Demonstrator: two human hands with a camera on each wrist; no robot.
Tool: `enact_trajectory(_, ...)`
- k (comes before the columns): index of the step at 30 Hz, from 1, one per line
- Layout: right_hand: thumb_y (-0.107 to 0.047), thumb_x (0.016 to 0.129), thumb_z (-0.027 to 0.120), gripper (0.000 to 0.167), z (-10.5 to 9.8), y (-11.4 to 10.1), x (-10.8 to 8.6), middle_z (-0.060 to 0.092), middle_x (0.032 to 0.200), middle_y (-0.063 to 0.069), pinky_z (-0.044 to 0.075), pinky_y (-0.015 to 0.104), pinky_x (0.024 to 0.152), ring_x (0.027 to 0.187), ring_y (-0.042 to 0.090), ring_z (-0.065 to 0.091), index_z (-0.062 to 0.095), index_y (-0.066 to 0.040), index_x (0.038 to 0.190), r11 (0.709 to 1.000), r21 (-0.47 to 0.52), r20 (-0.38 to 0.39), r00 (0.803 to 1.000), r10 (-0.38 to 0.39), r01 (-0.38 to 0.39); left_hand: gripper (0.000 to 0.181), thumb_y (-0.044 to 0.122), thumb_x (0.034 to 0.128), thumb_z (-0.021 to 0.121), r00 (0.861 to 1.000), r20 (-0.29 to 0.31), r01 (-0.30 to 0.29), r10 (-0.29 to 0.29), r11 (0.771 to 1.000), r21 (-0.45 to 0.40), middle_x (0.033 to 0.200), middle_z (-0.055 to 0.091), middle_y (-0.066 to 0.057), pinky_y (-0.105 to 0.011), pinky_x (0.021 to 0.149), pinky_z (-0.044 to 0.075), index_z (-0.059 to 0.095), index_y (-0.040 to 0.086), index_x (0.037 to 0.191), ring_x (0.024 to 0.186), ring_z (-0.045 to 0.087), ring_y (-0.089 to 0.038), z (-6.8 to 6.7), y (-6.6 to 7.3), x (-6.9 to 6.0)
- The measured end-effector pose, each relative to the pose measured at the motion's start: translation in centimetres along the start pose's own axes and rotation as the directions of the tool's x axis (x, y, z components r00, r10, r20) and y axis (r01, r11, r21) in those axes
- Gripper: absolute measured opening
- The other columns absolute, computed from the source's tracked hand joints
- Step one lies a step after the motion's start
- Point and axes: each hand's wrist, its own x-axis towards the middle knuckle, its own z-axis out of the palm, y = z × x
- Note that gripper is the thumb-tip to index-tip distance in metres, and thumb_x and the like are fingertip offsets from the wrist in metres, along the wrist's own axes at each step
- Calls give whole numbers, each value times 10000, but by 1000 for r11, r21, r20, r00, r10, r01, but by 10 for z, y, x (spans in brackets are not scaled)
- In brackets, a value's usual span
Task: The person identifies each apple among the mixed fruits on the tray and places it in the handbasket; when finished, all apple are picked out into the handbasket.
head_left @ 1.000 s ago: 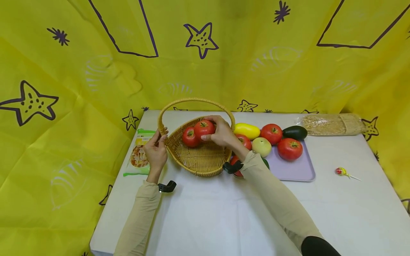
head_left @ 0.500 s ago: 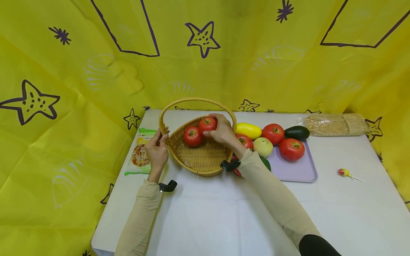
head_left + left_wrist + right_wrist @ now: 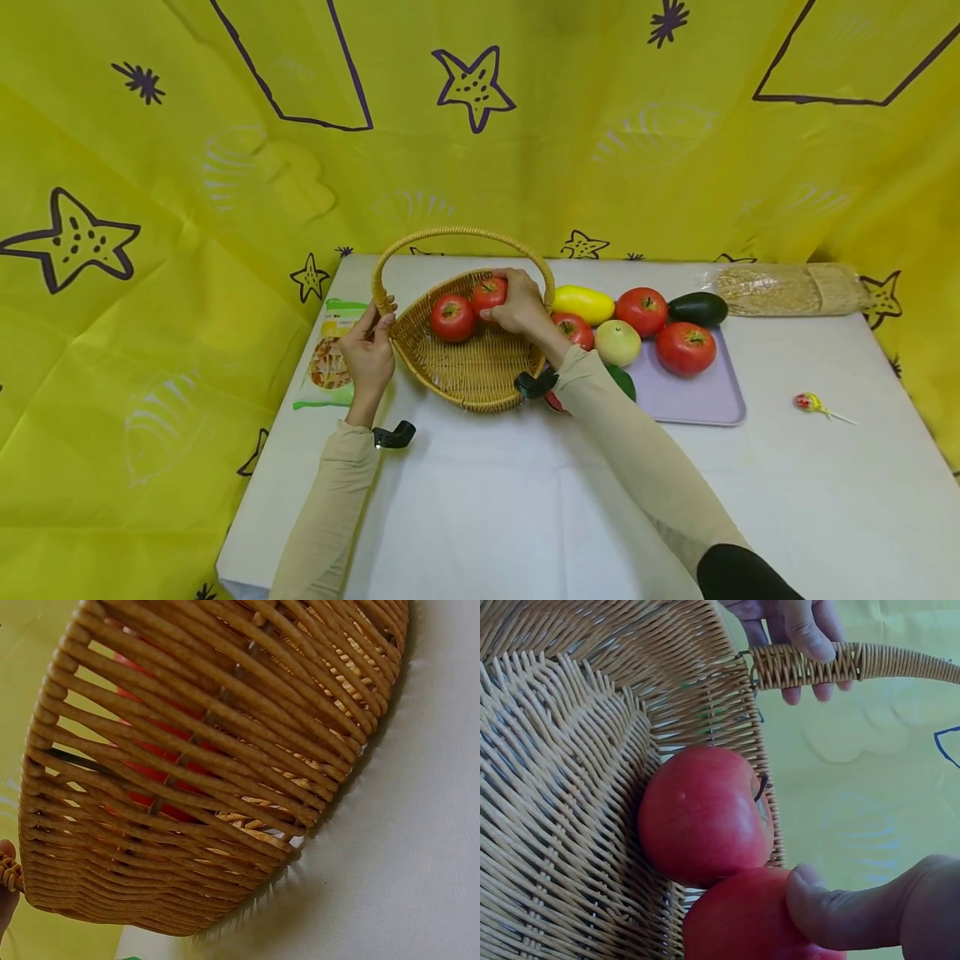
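Yellow starry cloth hangs behind the white table. The left hand pinches the handle of a tan woven basket. Inside, the right hand grips a round red apple, partly hidden by fingers.

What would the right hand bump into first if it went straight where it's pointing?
Probably the wicker basket, at its far side, just beyond the red apple in the right hand, though depth is unclear.

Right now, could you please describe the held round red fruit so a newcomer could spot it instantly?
Find the tan wicker basket with an arched handle. Inside, beside a red neighbour, is your round red fruit: the one gripped by the right hand.
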Motion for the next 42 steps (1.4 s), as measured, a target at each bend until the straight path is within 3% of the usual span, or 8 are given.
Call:
enact_trajectory(7, -49, 813, 866, 732, 3, 3, 5, 566, 1463, 255, 486, 470, 1169, 1352, 394, 548, 558, 18, 1473, 996, -80, 12, 999, 44, -43, 379, -117, 992, 642, 999, 5, 34, -34, 999, -5, 1218, 739, -307, -202, 985, 592, 658, -84, 1369, 1116, 715, -497, -3, -25, 1)
enact_trajectory(11, -75, 817, 883, 743, 5, 6, 7, 580, 1470, 240, 448, 454, 1210, 1380, 382, 541, 561, 7, 1481, 992, -110, 28, 997, 69, -66, 379, -89, 997, 657, 1000, 10, 29, -29, 1000, -11, 1223, 746, -285, -203, 982, 594, 662, -64, 1374, 1118, 722, -487, -4, -27, 0)
enact_trajectory(17, -67, 816, 873, 772, 8, 8, 8, 587, 1471, 228, 496, 464, 1163, 1347, 382, 572, 549, -32, 1517, 990, -116, 44, 995, 90, -84, 390, -104, 989, 655, 999, 16, 31, -31, 999, -26, 1227, 733, -310, -167, 987, 575, 646, -84, 1378, 1132, 713, -496, -4, -27, 0)
enact_trajectory(26, -77, 810, 879, 784, 8, 6, 7, 583, 1481, 223, 495, 480, 1163, 1361, 385, 566, 548, -51, 1521, 986, -145, 43, 995, 94, -87, 385, -55, 1013, 656, 999, 23, 25, -24, 999, -42, 1238, 736, -293, -206, 1007, 583, 641, -53, 1398, 1143, 718, -466, -5, -31, 0)
enact_trajectory(35, -42, 803, 861, 788, 7, 9, 6, 549, 1479, 250, 482, 493, 1177, 1362, 396, 550, 509, 5, 1506, 989, -128, 63, 995, 78, -70, 390, -39, 1019, 656, 1000, 24, 19, -18, 999, -39, 1245, 738, -287, -213, 1013, 583, 632, -64, 1407, 1121, 751, -84, -5, -30, 1)
enact_trajectory(37, -35, 792, 859, 800, 7, 9, 5, 544, 1470, 260, 485, 490, 1174, 1356, 396, 548, 495, 19, 1502, 989, -138, 69, 995, 66, -56, 385, -41, 1017, 658, 1000, 23, 22, -21, 999, -37, 1240, 740, -288, -209, 1005, 586, 640, -59, 1401, 1122, 761, -139, -5, -30, 1)
enact_trajectory(42, -3, 789, 810, 849, 8, 10, 1, 492, 1497, 284, 491, 500, 1165, 1351, 404, 533, 430, 20, 1547, 985, -169, 103, 993, 56, -38, 377, -62, 1009, 657, 999, 14, 34, -33, 999, -36, 1232, 738, -298, -208, 989, 593, 657, -52, 1386, 1131, 730, -432, -5, -31, 0)
